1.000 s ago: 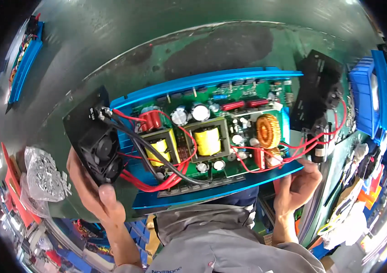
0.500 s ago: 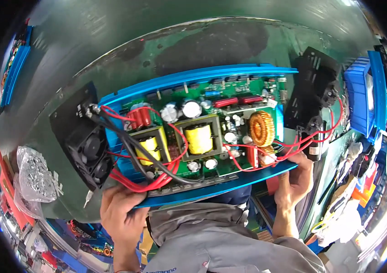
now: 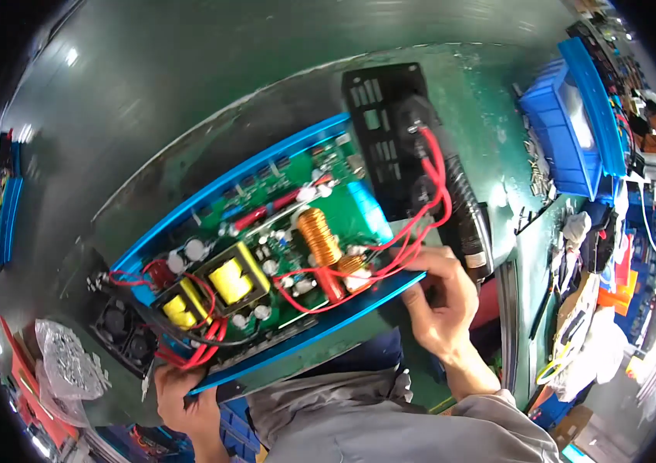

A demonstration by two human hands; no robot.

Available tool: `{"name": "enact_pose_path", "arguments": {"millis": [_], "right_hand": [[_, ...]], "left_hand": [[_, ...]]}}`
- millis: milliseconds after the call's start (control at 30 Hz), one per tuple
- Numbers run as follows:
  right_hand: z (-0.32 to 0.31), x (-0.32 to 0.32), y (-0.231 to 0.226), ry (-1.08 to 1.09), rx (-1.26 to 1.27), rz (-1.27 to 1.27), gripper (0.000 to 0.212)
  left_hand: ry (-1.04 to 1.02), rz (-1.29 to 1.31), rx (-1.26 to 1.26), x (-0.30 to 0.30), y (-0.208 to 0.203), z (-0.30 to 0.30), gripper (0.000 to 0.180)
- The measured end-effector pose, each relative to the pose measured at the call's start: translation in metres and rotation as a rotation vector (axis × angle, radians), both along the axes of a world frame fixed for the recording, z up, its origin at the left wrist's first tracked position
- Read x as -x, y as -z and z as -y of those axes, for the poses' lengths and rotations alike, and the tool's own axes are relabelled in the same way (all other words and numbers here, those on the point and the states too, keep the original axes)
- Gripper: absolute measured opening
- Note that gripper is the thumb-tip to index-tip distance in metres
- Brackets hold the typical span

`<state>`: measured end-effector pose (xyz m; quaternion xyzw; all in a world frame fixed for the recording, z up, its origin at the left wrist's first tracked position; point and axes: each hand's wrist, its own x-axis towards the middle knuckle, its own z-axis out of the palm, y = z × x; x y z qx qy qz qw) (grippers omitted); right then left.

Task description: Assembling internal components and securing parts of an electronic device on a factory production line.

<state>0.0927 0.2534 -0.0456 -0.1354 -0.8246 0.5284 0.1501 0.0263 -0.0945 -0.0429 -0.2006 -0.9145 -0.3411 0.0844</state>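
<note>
An open power inverter lies slanted before me, its blue metal housing (image 3: 320,331) around a green circuit board (image 3: 331,202) with yellow transformers (image 3: 231,281) and a copper-wound coil (image 3: 318,236). My left hand (image 3: 183,400) is closed on the housing's near left corner. At the near right corner my right hand (image 3: 445,302) grips the housing, thumb below, fingers by the red wires (image 3: 434,181). Those wires run to a black end plate (image 3: 382,127) with sockets at the far right end. A black plate with two fans (image 3: 121,332) is attached by cables at the left end.
Right of the inverter lies a black electric screwdriver (image 3: 463,212). Farther right stands a blue bin (image 3: 563,131) with another blue housing (image 3: 594,108) against it. A clear bag of small metal parts (image 3: 69,363) lies at left, near a red folder-like sheet (image 3: 25,370).
The inverter has turned counterclockwise, its right end now farther away and its left end nearer. Both hands have moved with it, keeping hold. The whole view has also shifted.
</note>
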Motion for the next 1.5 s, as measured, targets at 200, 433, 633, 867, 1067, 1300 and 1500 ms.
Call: {"name": "enact_pose_path", "arguments": {"millis": [200, 433, 633, 867, 1067, 1300, 1500], "right_hand": [[-0.002, 0.004, 0.002, 0.015, -0.077, -0.09, 0.025], [-0.001, 0.007, 0.002, 0.023, -0.114, -0.125, 0.031], [-0.011, 0.007, -0.004, -0.027, 0.032, -0.085, 0.035], [-0.011, 0.032, -0.022, 0.36, -0.054, 0.014, 0.051], [-0.027, 0.032, -0.033, 0.174, -0.526, -0.34, 0.039], [-0.002, 0.031, -0.018, -0.142, -0.579, -0.68, 0.029], [-0.029, 0.046, -0.03, 0.054, -0.277, -0.436, 0.026]], "left_hand": [[0.022, 0.003, -0.018, -0.001, 0.003, 0.0, 0.019], [-0.041, 0.035, -0.029, -0.003, 0.003, -0.003, 0.027], [0.0, -0.004, 0.005, 0.0, 0.0, -0.008, 0.02], [-0.003, -0.029, 0.023, -0.006, 0.004, 0.005, 0.018], [0.018, -0.023, 0.022, -0.005, 0.007, 0.001, 0.022], [-0.027, -0.045, 0.105, -0.008, 0.014, 0.014, 0.024], [0.004, -0.054, 0.076, -0.007, 0.016, 0.019, 0.028]]}}
